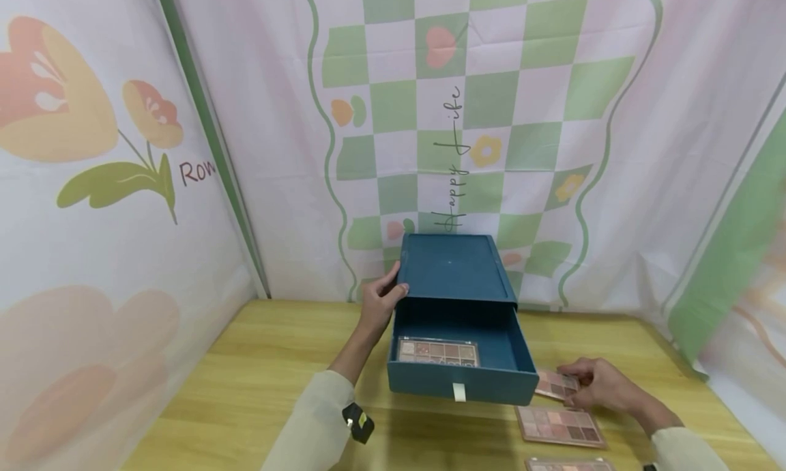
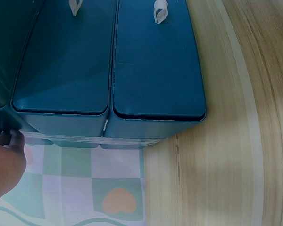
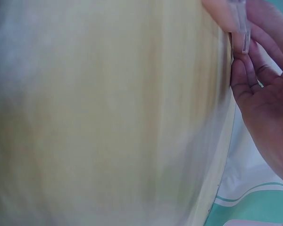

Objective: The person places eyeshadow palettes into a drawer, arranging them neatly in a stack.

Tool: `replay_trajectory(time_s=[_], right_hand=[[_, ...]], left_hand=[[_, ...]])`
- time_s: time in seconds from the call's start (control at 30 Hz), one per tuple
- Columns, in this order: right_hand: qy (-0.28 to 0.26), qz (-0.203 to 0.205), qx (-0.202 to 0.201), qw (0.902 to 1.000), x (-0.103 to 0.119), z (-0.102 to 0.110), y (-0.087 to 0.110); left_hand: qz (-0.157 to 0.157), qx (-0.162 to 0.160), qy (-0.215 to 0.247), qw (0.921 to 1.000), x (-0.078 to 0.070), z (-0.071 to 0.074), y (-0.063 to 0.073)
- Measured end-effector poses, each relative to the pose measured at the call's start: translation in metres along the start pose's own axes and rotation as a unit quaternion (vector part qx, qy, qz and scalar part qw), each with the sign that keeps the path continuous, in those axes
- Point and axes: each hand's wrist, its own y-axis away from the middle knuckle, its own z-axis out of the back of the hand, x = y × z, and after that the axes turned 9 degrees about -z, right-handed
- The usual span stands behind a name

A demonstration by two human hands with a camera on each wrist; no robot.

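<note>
A blue plastic drawer unit (image 1: 454, 266) has its top drawer (image 1: 463, 382) pulled out, with a white tab on the front. One eyeshadow palette (image 1: 437, 351) lies inside, toward the left. My left hand (image 1: 377, 304) rests against the unit's left side, thumb near the top front corner; the left wrist view shows only part of this hand (image 2: 7, 162). To the right of the drawer, my right hand (image 1: 602, 386) pinches the right end of another eyeshadow palette (image 1: 555, 383) between thumb and fingers. The right wrist view catches the clear edge of that palette (image 3: 245, 37).
Two more palettes lie in a column nearer me on the wooden table (image 1: 245, 389): a middle palette (image 1: 560, 426) and a front palette (image 1: 571, 464) cut by the frame edge. Lower drawers (image 2: 155, 61) with white tabs are closed. A patterned curtain (image 1: 276, 150) hangs behind.
</note>
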Motion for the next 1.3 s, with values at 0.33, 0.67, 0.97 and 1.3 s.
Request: replay_trajectory(time_s=[0.33,0.67,0.97,1.3], right_hand=[[0.018,-0.031,-0.013,0.9993,0.000,0.003,0.002],[0.050,-0.040,-0.032,0.9974,0.001,0.013,0.004],[0.025,-0.004,-0.022,0.9994,0.016,0.020,0.003],[0.064,0.027,-0.053,0.9962,0.034,0.025,0.002]], left_hand=[[0.001,-0.005,-0.004,1.0000,-0.001,-0.001,0.000],[0.000,-0.005,-0.004,1.0000,0.000,-0.002,0.000],[-0.009,-0.001,-0.009,0.9999,-0.002,-0.001,-0.001],[0.000,-0.005,0.000,1.0000,-0.002,-0.001,0.001]])
